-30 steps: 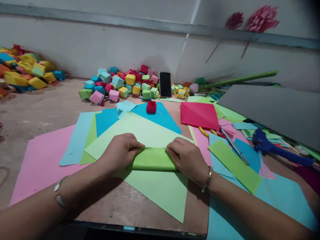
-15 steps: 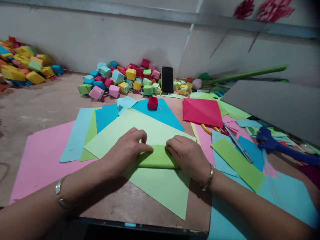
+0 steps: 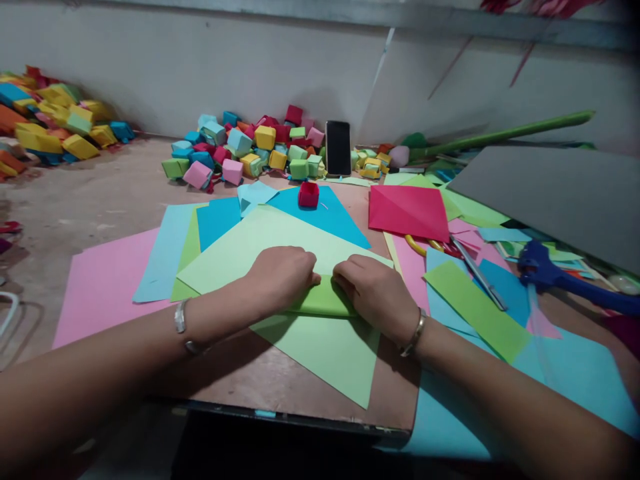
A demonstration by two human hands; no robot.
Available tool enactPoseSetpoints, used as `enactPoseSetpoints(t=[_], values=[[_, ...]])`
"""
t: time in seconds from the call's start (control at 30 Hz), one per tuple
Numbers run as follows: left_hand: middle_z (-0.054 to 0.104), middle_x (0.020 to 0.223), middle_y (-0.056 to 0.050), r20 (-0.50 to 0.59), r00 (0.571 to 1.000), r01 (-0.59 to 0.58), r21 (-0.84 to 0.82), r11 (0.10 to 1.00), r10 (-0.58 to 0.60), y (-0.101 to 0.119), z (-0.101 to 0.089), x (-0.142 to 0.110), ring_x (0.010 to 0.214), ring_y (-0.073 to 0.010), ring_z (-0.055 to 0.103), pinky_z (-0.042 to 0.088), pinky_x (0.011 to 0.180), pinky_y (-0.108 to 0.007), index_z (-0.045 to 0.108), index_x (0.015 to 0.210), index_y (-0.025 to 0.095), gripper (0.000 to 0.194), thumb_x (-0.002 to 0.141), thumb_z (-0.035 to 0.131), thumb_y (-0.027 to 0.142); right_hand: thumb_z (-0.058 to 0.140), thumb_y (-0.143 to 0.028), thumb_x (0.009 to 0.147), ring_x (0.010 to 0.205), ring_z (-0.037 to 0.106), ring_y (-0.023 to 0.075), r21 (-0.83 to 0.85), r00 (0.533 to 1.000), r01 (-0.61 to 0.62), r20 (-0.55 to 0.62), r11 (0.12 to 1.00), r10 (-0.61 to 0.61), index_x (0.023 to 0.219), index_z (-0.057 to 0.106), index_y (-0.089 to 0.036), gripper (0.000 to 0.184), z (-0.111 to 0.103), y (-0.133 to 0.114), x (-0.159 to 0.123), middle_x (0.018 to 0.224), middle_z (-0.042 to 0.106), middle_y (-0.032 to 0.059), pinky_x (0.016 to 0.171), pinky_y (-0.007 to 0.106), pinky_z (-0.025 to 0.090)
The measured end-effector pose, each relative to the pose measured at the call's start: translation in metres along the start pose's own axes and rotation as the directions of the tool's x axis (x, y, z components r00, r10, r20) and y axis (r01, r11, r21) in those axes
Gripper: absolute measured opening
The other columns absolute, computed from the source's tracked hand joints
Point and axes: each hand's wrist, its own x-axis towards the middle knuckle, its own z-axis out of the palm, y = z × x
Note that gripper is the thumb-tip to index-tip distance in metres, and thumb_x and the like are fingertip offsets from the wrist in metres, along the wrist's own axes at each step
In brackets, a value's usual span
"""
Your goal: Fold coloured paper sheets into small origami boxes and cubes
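A bright green piece of folded paper (image 3: 325, 303) lies on a larger pale green sheet (image 3: 320, 357), its fold towards me. My left hand (image 3: 283, 277) is closed, fingers curled, and presses on the paper's far edge near the middle. At the paper's right end, my right hand (image 3: 375, 293) pinches the far edge, with fingers bent and pressed together. Both hands partly cover the paper's ends. Just beyond the pale sheet, a small red paper box (image 3: 309, 195) sits on a blue sheet (image 3: 345, 217).
Folded paper cubes (image 3: 240, 143) are heaped by the wall, beside a phone (image 3: 339, 148) leaning upright. To the right lie a red paper square (image 3: 409, 212), yellow-handled scissors (image 3: 415, 245), a silver pen-like tool (image 3: 480, 273), a blue glue gun (image 3: 565, 273) and a grey board (image 3: 555, 200).
My left hand has slid right along the paper's far edge, closer to my right hand, and its fingers have curled in. My right hand keeps its hold. The view has tilted down slightly.
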Motion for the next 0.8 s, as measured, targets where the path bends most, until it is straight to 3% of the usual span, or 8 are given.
enactPoseSetpoints(t=[0.13, 0.3, 0.67, 0.73, 0.8], values=[[0.066, 0.081, -0.007, 0.007, 1.000, 0.006, -0.021, 1.000, -0.006, -0.002, 0.004, -0.003, 0.069, -0.0220, 0.059, 0.030, 0.053, -0.029, 0.062, 0.080, 0.018, 0.025, 0.086, 0.057, 0.041, 0.048, -0.014, 0.091, 0.070, 0.048, 0.0148, -0.037, 1.000, -0.006, 0.010, 0.999, 0.006, 0.080, 0.064, -0.014, 0.020, 0.000, 0.000, 0.000, 0.075, 0.059, 0.0047, 0.057, 0.026, 0.024], [0.062, 0.089, -0.007, 0.036, 0.997, -0.070, -0.047, 0.996, 0.072, -0.005, 0.003, -0.020, 0.078, -0.0231, 0.057, 0.036, 0.059, -0.030, 0.056, 0.091, 0.017, 0.042, 0.077, 0.066, 0.055, 0.046, -0.016, 0.092, 0.072, 0.048, 0.0152, -0.048, 1.000, 0.007, 0.011, 0.999, -0.007, 0.081, 0.064, -0.013, 0.022, 0.000, 0.000, 0.000, 0.077, 0.060, 0.0055, 0.057, 0.027, 0.023], [0.055, 0.092, -0.006, 0.064, 0.978, -0.188, -0.152, 0.970, 0.199, -0.016, 0.005, -0.023, 0.080, -0.0210, 0.051, 0.037, 0.064, -0.030, 0.050, 0.096, 0.018, 0.041, 0.078, 0.068, 0.050, 0.049, -0.018, 0.092, 0.072, 0.050, 0.0156, -0.064, 1.000, 0.004, 0.025, 0.998, -0.002, 0.083, 0.065, -0.014, 0.019, -0.001, 0.003, 0.001, 0.077, 0.061, 0.0046, 0.057, 0.027, 0.026], [0.055, 0.092, -0.006, 0.072, 0.978, -0.180, -0.173, 0.968, 0.195, -0.018, 0.004, -0.022, 0.079, -0.0207, 0.051, 0.037, 0.064, -0.029, 0.050, 0.096, 0.018, 0.041, 0.077, 0.069, 0.049, 0.051, -0.016, 0.091, 0.076, 0.051, 0.0169, -0.100, 0.999, 0.036, 0.002, 0.994, -0.036, 0.081, 0.067, -0.014, 0.019, -0.005, 0.003, 0.001, 0.081, 0.063, 0.0064, 0.059, 0.028, 0.027], [0.055, 0.090, -0.006, 0.070, 0.979, -0.176, -0.178, 0.968, 0.191, -0.018, 0.005, -0.020, 0.078, -0.0206, 0.051, 0.037, 0.064, -0.029, 0.050, 0.095, 0.018, 0.042, 0.076, 0.069, 0.050, 0.051, -0.014, 0.090, 0.086, 0.051, 0.0205, -0.170, 0.986, 0.132, -0.077, 0.976, -0.147, 0.078, 0.068, -0.014, 0.020, -0.013, -0.002, -0.003, 0.094, 0.064, 0.0104, 0.064, 0.031, 0.030]])
